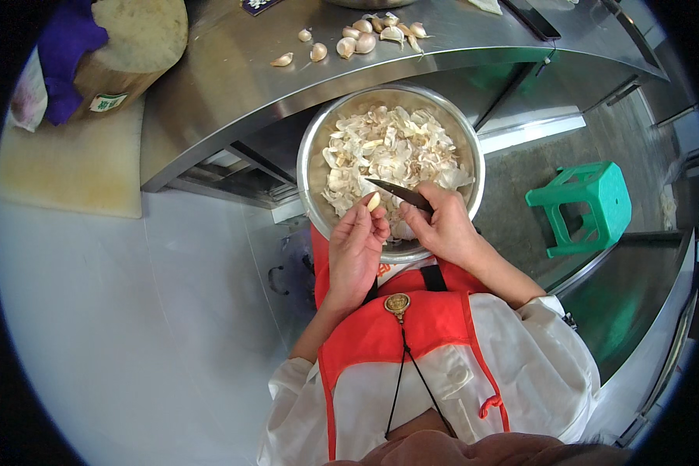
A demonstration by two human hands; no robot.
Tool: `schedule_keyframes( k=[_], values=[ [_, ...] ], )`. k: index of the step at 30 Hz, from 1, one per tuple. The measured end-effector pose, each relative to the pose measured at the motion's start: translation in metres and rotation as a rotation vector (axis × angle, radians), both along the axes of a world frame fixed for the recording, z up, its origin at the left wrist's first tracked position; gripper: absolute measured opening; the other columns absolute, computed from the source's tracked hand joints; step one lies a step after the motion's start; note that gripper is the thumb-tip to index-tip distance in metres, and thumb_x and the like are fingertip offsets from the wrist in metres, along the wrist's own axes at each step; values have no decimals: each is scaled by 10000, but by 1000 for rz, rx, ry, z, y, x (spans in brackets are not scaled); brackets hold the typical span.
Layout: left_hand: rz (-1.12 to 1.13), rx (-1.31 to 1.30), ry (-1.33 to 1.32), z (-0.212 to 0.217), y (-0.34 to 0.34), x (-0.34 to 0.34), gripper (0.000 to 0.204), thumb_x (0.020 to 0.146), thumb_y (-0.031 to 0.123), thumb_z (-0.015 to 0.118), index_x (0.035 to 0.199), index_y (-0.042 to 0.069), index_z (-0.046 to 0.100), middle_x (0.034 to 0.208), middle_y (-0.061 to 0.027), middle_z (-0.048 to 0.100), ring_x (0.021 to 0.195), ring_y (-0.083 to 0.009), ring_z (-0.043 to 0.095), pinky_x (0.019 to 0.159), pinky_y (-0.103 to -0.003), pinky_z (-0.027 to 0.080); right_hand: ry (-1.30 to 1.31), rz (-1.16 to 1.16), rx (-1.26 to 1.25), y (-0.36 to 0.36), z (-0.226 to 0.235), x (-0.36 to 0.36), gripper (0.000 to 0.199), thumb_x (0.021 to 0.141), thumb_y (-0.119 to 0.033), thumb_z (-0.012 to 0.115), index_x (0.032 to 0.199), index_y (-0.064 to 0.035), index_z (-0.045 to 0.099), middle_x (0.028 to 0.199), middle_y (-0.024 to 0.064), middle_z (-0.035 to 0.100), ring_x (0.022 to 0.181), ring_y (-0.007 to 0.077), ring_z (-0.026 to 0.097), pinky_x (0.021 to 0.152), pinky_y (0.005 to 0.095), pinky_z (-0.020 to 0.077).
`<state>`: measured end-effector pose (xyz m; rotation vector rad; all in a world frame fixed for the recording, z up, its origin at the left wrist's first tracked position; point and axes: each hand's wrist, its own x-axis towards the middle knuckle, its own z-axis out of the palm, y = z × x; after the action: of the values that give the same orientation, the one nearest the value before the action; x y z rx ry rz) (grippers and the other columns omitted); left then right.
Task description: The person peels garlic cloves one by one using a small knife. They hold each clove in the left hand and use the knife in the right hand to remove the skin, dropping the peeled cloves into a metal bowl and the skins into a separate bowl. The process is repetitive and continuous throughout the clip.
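Observation:
My left hand (355,248) pinches a pale garlic clove (373,201) between thumb and fingertips, over the near rim of a round steel bowl (312,147). My right hand (443,225) grips a small dark-bladed knife (396,191), its tip pointing left toward the clove. The bowl is heaped with white garlic skins (392,151) and rests against my red apron (412,326).
Several loose garlic cloves (361,39) lie on the steel counter (225,78) beyond the bowl. A round wooden chopping block (136,43) with a purple cloth (66,54) stands at the far left on a pale board (70,167). A green plastic stool (586,202) sits on the floor to the right.

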<state>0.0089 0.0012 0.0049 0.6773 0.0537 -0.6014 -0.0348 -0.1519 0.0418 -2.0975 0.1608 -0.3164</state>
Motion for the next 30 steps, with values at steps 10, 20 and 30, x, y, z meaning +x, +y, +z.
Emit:
schedule_keyframes(
  k=[10, 20, 30],
  values=[
    [-38, -5, -49, -3, -3, -4, 251, 979, 156, 443, 1148, -3, 538, 1016, -41, 585, 872, -79, 522, 806, -235, 436, -35, 31, -7, 0, -4, 0, 258, 767, -197, 717, 755, 10, 564, 575, 152, 551, 501, 271, 571, 477, 338, 431],
    [-69, -20, -76, 0, -5, -8, 231, 967, 128, 465, 1135, -6, 548, 1026, -48, 595, 865, -94, 535, 802, -238, 438, -87, 41, 7, 0, -7, 1, 250, 801, -198, 683, 751, 16, 564, 590, 172, 554, 529, 313, 577, 490, 352, 440],
    [32, 317, -448, -10, -5, -7, 198, 950, 128, 510, 1073, -17, 567, 906, -45, 611, 775, -83, 546, 691, -216, 452, 32, 129, 178, -1, 4, 1, 228, 837, -181, 646, 791, 33, 583, 634, 163, 579, 546, 247, 578, 515, 332, 441]
  ],
)
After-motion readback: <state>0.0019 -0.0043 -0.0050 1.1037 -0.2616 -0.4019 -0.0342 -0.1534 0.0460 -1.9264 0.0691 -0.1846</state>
